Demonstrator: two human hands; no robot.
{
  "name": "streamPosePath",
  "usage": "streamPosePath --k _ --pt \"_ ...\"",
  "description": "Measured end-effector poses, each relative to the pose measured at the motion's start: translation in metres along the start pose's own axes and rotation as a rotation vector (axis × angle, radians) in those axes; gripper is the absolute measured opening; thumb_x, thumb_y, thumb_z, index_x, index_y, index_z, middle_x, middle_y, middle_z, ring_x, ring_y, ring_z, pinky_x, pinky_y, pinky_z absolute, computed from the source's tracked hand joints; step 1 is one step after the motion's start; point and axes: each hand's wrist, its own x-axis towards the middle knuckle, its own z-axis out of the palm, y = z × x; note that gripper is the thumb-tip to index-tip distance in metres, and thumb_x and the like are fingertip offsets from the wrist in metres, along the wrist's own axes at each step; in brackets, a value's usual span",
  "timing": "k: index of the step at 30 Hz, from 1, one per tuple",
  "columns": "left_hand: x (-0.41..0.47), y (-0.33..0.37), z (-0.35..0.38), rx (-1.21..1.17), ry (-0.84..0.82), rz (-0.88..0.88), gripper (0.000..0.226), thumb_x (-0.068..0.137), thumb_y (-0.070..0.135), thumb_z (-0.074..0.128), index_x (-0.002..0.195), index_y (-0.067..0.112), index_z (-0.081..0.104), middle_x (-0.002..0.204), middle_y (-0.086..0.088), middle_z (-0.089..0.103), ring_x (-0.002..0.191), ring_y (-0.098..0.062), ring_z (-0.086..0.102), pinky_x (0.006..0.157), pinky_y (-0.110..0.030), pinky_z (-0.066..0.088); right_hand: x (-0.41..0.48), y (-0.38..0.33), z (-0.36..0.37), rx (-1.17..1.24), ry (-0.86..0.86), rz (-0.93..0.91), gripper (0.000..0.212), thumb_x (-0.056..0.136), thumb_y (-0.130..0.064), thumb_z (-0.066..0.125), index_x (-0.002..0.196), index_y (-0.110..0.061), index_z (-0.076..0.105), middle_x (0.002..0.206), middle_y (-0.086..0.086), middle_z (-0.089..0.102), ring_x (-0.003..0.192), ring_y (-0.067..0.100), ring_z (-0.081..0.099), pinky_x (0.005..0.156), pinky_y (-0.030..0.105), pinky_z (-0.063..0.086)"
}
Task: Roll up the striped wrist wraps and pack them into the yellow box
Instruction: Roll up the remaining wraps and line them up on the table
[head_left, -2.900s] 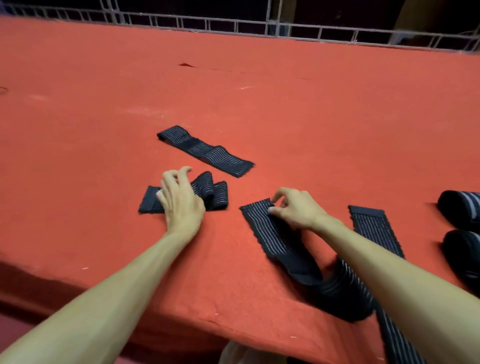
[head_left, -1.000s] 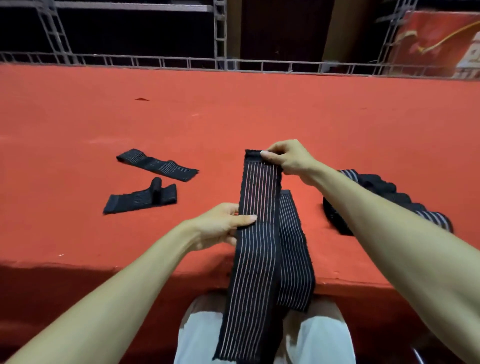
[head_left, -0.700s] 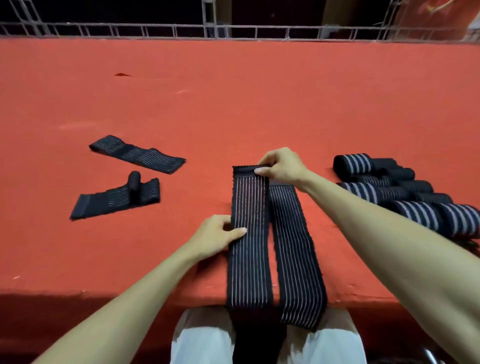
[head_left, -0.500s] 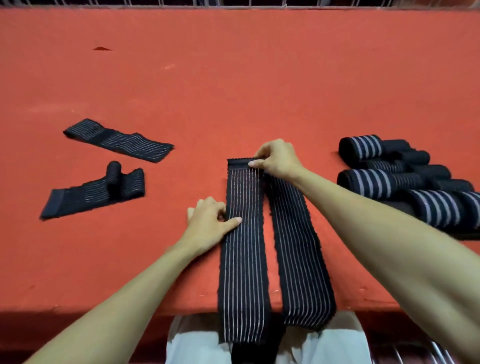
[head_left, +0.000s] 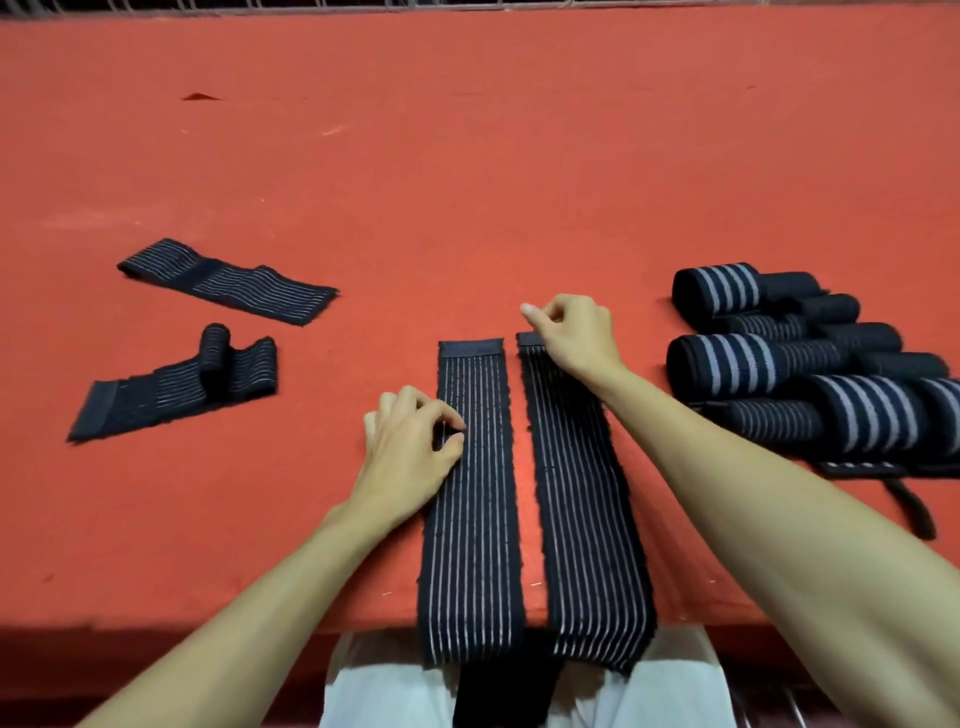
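left wrap (head_left: 470, 499), right wrap (head_left: 579, 499): flat, tails overhanging table (head_left: 467, 182). left hand (head_left: 408, 447) pinches left wrap; right hand (head_left: 574, 338) loosely curled, empty. risk: tail weight skews the roll.

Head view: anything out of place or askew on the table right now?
The half-rolled wrap at the left lies unfinished, its roll sitting mid-strip with both ends loose. The left long wrap and right long wrap overhang the near edge of the table, and one strap trails loose from the rolled pile.
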Motion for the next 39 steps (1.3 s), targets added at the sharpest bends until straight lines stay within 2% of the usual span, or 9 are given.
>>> streamPosePath --k 4,8,12,21,25,28,32,35,39 --pt "0.010 0.037 0.003 -0.139 -0.136 0.073 0.016 0.095 0.017 0.053 0.094 0.031 0.060 0.091 0.015 0.058 0.089 -0.006 0.052 0.083 -0.030 0.041 -0.017 0.032 -0.029 0.060 0.005 0.018 0.035 0.096 -0.037 0.055 0.068 -0.017 0.061 0.067 -0.002 0.063 0.076 0.020 0.060 0.065 0.027 0.030" --pt "0.018 0.062 0.025 -0.171 -0.072 -0.026 0.016 0.096 0.020 0.048 0.097 0.030 0.061 0.073 0.013 0.059 0.069 -0.005 0.054 0.068 -0.033 0.045 -0.023 0.057 -0.031 0.236 -0.004 0.090 0.039 0.098 -0.036 0.052 0.063 -0.021 0.059 0.043 -0.015 0.053 0.053 0.007 0.048 0.064 0.028 0.037" --pt "0.015 0.065 0.042 -0.107 -0.036 -0.039 0.007 0.095 0.032 0.053 0.096 0.031 0.059 0.075 0.014 0.055 0.078 -0.004 0.052 0.076 -0.029 0.043 -0.019 0.078 -0.023 0.224 0.029 0.055 0.024 0.094 -0.035 0.057 0.072 -0.026 0.058 0.065 -0.006 0.064 0.064 0.016 0.060 0.072 0.039 0.052" --pt "0.020 0.066 0.047 -0.018 0.012 0.023 0.012 0.090 0.043 0.060 0.090 0.031 0.056 0.067 0.011 0.048 0.076 -0.007 0.052 0.075 -0.030 0.042 0.007 0.061 0.001 -0.160 0.101 0.005 0.028 0.093 -0.044 0.055 0.114 -0.028 0.066 0.113 0.003 0.068 0.109 0.031 0.061 0.084 0.039 0.046" --pt "0.020 0.065 0.046 -0.033 0.033 0.039 0.012 0.089 0.041 0.061 0.088 0.030 0.056 0.067 0.009 0.049 0.073 -0.006 0.051 0.073 -0.030 0.041 0.004 0.060 0.002 -0.233 0.079 0.018 0.028 0.093 -0.045 0.057 0.114 -0.027 0.063 0.118 0.005 0.057 0.108 0.034 0.059 0.087 0.040 0.042" --pt "0.020 0.065 0.044 -0.036 0.030 0.045 0.013 0.089 0.042 0.061 0.090 0.031 0.055 0.070 0.009 0.050 0.074 -0.005 0.052 0.071 -0.028 0.040 0.000 0.059 -0.002 -0.123 0.087 0.043 0.021 0.090 -0.042 0.063 0.097 -0.023 0.056 0.105 -0.004 0.048 0.097 0.025 0.059 0.075 0.032 0.036" --pt "0.017 0.066 0.041 -0.022 0.018 0.072 0.016 0.091 0.040 0.060 0.089 0.029 0.049 0.073 0.011 0.049 0.077 -0.008 0.051 0.070 -0.029 0.040 -0.013 0.056 -0.016 0.198 0.133 0.007 0.018 0.086 -0.029 0.070 0.084 -0.023 0.053 0.083 -0.009 0.059 0.083 0.019 0.062 0.076 0.039 0.050" --pt "0.014 0.064 0.038 0.039 0.006 0.106 0.017 0.092 0.035 0.061 0.095 0.023 0.049 0.087 0.012 0.049 0.090 -0.015 0.051 0.077 -0.029 0.039 -0.025 0.036 -0.045 0.364 0.119 -0.039 0.020 0.083 -0.021 0.074 0.077 -0.021 0.055 0.066 -0.004 0.056 0.060 0.011 0.056 0.060 0.027 0.048" --pt "0.005 0.077 0.021 -0.305 -0.107 -0.027 0.070 0.085 0.032 0.072 0.137 0.012 0.031 0.123 0.006 0.044 0.114 -0.009 0.043 0.097 -0.024 0.034 -0.041 -0.017 -0.089 0.856 -0.091 -0.043 0.025 0.082 -0.004 0.070 0.069 -0.016 0.054 0.058 0.001 0.051 0.045 0.008 0.043 0.042 0.020 0.033"
